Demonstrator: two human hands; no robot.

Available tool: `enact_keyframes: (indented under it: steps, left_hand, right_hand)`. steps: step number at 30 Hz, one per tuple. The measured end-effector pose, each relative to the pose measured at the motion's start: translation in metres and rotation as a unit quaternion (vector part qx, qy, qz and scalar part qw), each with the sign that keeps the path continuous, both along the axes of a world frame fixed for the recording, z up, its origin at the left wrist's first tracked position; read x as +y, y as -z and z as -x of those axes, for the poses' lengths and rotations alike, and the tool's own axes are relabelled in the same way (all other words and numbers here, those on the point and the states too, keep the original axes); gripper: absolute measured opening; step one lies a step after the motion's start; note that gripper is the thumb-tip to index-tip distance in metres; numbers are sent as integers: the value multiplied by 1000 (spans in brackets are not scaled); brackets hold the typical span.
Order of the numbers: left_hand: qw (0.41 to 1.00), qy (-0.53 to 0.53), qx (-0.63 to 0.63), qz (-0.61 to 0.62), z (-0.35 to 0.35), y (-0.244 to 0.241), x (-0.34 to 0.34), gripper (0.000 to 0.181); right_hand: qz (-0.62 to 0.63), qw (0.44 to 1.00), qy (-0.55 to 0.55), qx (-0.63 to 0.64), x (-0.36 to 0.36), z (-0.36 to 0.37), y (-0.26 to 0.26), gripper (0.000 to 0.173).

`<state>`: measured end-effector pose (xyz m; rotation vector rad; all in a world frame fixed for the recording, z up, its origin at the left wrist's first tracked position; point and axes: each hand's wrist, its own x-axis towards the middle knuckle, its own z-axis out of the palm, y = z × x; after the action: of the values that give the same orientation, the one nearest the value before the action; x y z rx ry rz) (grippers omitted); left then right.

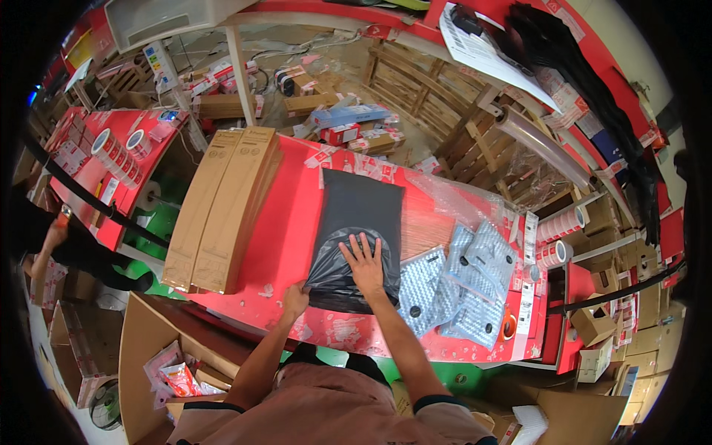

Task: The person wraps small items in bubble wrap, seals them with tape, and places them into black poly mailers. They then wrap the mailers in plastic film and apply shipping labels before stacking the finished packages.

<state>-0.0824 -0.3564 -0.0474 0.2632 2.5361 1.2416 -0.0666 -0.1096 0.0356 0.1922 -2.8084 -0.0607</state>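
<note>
A black plastic mailer bag (361,206) lies flat on the red tabletop (283,194) before me. My left hand (296,299) pinches its near left corner, and creases fan out from that grip. Spread over the bag's lower half, my right hand (364,264) rests palm down with its fingers apart. What the bag contains is hidden. Just right of it lie several clear patterned plastic packets (424,289), each with a dark round or square mark; some overlap.
Long cardboard boxes (219,211) stand at the table's left. Tape rolls (559,225) and an orange tape roll (508,324) sit at the right. A large open carton (139,345) is below left. Another person's hand (55,233) shows at far left. Wooden pallets (423,83) lean beyond the table.
</note>
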Motion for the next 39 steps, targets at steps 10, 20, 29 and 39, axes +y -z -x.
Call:
enact_keyframes:
  steps: [10, 20, 29, 39]
  left_hand:
    - [929, -36, -281, -237, 19, -44, -27, 29]
    - [968, 2, -191, -165, 36, -21, -27, 20]
    - [944, 203, 260, 15, 57, -63, -35, 45]
    - [666, 551, 467, 187, 84, -84, 11, 80]
  right_hand:
    - [416, 893, -95, -140, -57, -79, -41, 19]
    - [387, 910, -78, -123, -115, -57, -2, 12]
    - [342, 815, 218, -414, 71, -405, -38, 49]
    - [-147, 953, -233, -125, 101, -114, -60, 68]
